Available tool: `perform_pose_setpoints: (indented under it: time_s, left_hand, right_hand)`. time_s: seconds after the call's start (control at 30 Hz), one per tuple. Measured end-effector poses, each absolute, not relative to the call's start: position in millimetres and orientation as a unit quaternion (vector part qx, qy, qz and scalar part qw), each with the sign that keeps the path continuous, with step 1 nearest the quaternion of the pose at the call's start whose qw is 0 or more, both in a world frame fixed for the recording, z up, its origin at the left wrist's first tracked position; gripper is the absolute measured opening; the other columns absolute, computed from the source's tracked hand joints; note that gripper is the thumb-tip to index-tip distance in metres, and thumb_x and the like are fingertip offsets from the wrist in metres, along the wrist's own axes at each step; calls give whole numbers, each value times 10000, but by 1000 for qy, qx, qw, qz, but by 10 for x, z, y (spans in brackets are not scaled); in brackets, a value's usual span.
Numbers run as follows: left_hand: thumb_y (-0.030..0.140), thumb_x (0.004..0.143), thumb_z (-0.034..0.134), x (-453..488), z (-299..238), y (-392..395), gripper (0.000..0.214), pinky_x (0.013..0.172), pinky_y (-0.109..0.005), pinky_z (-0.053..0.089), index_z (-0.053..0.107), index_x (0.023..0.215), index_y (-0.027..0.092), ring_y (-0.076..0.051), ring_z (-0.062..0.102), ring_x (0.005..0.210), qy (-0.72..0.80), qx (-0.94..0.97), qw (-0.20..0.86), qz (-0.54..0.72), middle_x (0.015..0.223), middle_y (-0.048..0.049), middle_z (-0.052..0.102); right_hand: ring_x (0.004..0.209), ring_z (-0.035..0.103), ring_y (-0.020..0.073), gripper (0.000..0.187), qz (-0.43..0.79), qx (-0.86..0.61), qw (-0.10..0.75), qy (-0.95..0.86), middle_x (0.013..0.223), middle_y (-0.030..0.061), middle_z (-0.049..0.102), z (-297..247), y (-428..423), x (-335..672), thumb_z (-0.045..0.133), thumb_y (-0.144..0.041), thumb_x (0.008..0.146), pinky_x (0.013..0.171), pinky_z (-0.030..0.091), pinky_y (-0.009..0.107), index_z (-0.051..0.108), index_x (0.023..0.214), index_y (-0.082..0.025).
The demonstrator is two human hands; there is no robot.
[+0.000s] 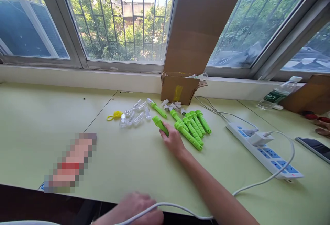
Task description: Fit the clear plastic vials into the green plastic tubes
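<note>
1. the right hand lies on the table a little in front of the cardboard box, its fingers closed around the lower end of a green piece
2. that green piece rests on the tabletop, near the box's front and slightly left of it, its ribbed head pointing up and left
3. the left hand sits at the near table edge, well in front of the box, with a white cable running across it; i cannot tell whether it grips the cable
4. a row of green pieces lies side by side just in front of the box, to its right
5. small clear bottles are scattered front-left of the box, with a yellow clip further left
6. a power strip lies right of the box, and a phone beyond it
</note>
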State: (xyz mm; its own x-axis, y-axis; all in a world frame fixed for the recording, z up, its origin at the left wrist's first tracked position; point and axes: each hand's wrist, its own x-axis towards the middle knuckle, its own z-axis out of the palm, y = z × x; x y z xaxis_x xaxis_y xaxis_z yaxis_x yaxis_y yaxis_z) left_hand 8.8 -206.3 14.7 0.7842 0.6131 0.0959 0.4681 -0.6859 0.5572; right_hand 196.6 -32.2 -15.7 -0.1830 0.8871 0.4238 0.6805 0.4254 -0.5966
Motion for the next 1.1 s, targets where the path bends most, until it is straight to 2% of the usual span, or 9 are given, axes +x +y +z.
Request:
perform_pose_setpoints:
  time_s: [0.03,0.17,0.27,0.4,0.5,0.63,0.83,0.93,1.1]
  left_hand:
    - [387,906,430,-16,239,-1939,252,545,-280,429,578,789,220,-181,585,656,335,901,237,140,719,-61,586]
    - [370,926,327,-554,579,-1227,302,581,-279,368,541,813,190,-175,568,629,592,802,37,66,769,-58,615]
    - [383,897,342,-1006,638,-644,306,612,-292,374,556,947,171,-228,600,765,671,741,-16,14,913,-111,641]
    - [400,832,400,-1444,486,-88,378,661,-300,403,534,1118,193,-258,591,948,726,687,26,-18,1105,-117,624]
    - [354,774,445,-1556,372,84,305,632,-292,400,588,1008,221,-247,604,891,726,682,81,-36,1014,-88,654]
    - [271,718,473,-1551,329,108,189,573,-295,368,591,847,199,-244,605,778,724,681,85,-69,899,-96,662]
    - [281,696,475,-1548,366,141,340,611,-294,387,561,1014,200,-251,598,859,739,670,58,-44,999,-105,648]
    - [253,634,508,-1514,406,142,219,577,-284,365,577,833,194,-229,589,777,728,676,89,-72,895,-87,643]
    - [170,511,542,-1314,527,-73,118,497,-269,253,480,610,187,-167,496,557,696,690,130,-153,634,-26,548]
  right_hand:
    - [1101,583,251,451,138,-518,373,-757,1217,114,621,-157,-323,1964,484,-274,862,939,454,388,515,1295,-156]
    - [1101,584,256,450,141,-513,372,-761,1219,116,620,-162,-324,1963,488,-266,858,938,456,393,520,1293,-156]
    - [1087,591,262,448,142,-508,375,-762,1210,122,624,-177,-315,1968,489,-268,858,933,460,398,527,1288,-147]
    - [1074,599,271,445,136,-501,384,-764,1187,123,637,-202,-301,1978,507,-259,845,934,460,404,543,1277,-156]
    - [1068,602,271,442,135,-502,384,-763,1190,117,636,-204,-302,1980,506,-262,845,931,463,404,545,1273,-160]
    - [1071,600,263,439,135,-504,381,-763,1198,106,634,-193,-308,1976,497,-262,850,932,465,391,538,1274,-157]
    - [1057,607,265,434,132,-510,375,-763,1191,111,637,-196,-303,1986,500,-271,851,920,471,388,544,1265,-150]
    - [1051,612,262,441,133,-513,373,-762,1183,111,640,-199,-303,1986,504,-275,850,914,475,383,539,1274,-157]
    - [1062,605,265,433,134,-506,379,-763,1186,108,641,-203,-301,1976,506,-259,846,921,472,395,546,1265,-159]
